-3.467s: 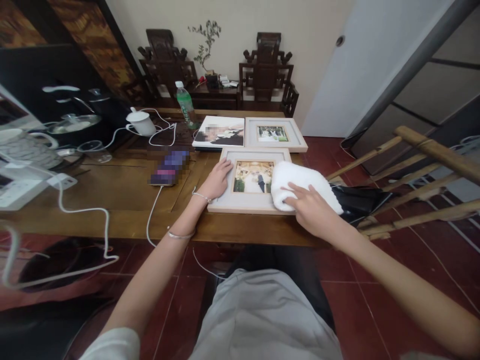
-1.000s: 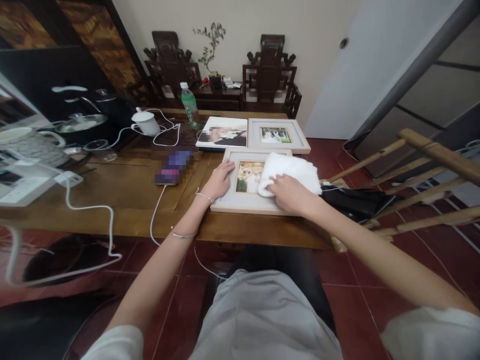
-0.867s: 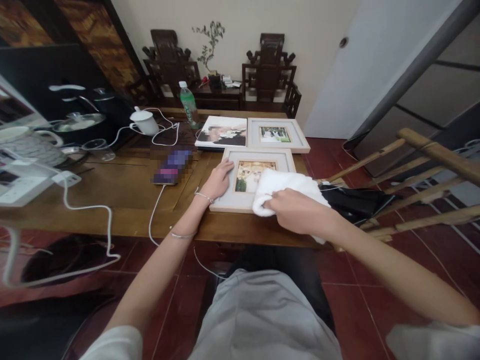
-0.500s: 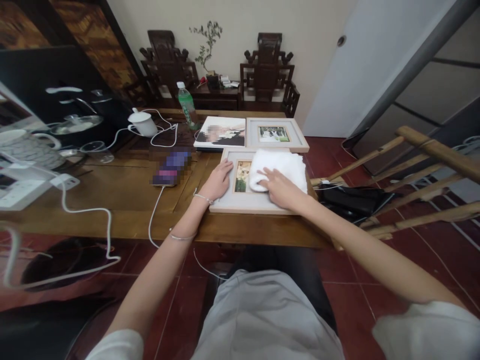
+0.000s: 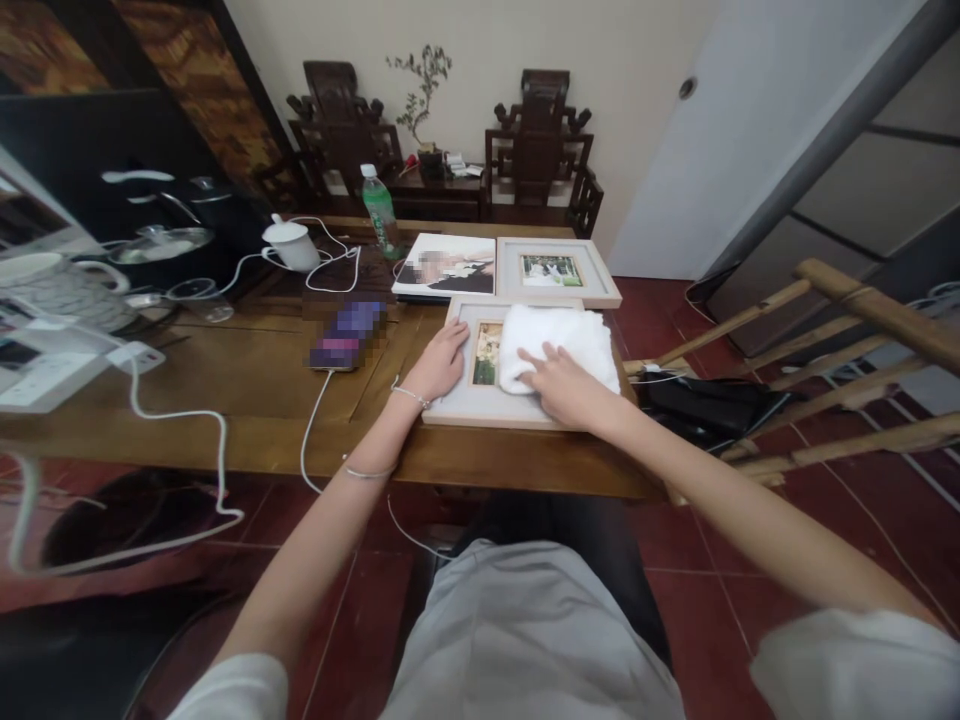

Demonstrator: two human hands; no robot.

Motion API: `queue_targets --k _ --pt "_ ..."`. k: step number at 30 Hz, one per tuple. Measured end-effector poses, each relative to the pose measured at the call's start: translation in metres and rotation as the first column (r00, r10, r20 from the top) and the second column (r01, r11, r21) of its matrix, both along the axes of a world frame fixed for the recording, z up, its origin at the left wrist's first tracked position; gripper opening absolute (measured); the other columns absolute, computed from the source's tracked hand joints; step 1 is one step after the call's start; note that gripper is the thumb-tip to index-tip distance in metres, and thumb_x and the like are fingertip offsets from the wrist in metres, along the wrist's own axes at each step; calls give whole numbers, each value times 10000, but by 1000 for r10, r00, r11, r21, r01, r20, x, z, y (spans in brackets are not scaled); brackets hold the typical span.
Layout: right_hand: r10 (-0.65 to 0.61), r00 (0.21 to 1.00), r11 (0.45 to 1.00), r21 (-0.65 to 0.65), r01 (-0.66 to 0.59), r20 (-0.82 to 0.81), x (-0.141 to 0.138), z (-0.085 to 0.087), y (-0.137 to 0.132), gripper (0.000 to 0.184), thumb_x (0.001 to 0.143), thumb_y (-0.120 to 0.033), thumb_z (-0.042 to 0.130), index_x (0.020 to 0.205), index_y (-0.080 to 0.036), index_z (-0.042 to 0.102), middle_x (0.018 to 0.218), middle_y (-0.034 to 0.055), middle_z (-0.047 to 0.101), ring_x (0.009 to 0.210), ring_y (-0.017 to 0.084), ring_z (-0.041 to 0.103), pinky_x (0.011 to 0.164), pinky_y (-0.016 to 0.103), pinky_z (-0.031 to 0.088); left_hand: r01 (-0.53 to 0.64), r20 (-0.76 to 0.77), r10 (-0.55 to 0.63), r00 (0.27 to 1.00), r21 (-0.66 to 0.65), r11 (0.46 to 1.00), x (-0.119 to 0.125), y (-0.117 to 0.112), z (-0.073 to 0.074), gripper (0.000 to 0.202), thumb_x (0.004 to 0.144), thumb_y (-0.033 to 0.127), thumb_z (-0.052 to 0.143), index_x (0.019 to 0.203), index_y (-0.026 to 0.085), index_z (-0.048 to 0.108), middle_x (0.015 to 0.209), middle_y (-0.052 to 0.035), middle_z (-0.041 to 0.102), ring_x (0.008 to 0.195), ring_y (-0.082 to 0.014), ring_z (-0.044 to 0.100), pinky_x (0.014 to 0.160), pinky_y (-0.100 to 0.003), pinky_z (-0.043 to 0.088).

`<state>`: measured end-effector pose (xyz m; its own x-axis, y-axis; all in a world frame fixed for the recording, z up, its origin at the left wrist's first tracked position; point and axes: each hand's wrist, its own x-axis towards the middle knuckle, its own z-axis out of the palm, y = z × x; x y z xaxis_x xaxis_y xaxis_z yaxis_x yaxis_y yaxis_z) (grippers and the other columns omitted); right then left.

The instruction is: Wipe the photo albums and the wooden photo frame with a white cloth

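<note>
A light wooden picture frame with a small photo behind its pale mat lies flat near the table's front edge. My left hand rests on the frame's left side, fingers stretched out flat. On the frame's right half lies a folded white towel, covering part of the photo. My right hand presses on the towel's near left part with its fingers spread; the thumb is not clearly visible.
Behind are a second frame and a white-covered photo piece. To the left stand a green bottle, a phone, a lidded cup and a plastic cup. A white cable hangs over the table edge.
My right hand and the towel have slid slightly toward me over the frame. My left hand stays on the frame's left side. The whole view has shifted a little.
</note>
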<state>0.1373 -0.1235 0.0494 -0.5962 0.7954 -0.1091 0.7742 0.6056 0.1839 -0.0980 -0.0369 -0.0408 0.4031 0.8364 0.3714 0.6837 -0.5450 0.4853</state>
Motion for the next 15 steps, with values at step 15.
queue_targets --k 15 --pt "-37 994 999 -19 35 -102 -3 -15 14 631 790 50 411 1357 -153 599 1618 104 353 1483 421 264 1144 656 279 6 8 -6 1000 -10 1000 -1 -1 1 514 865 156 435 1353 141 593 1472 -113 550 1470 -287 372 1244 -505 275"
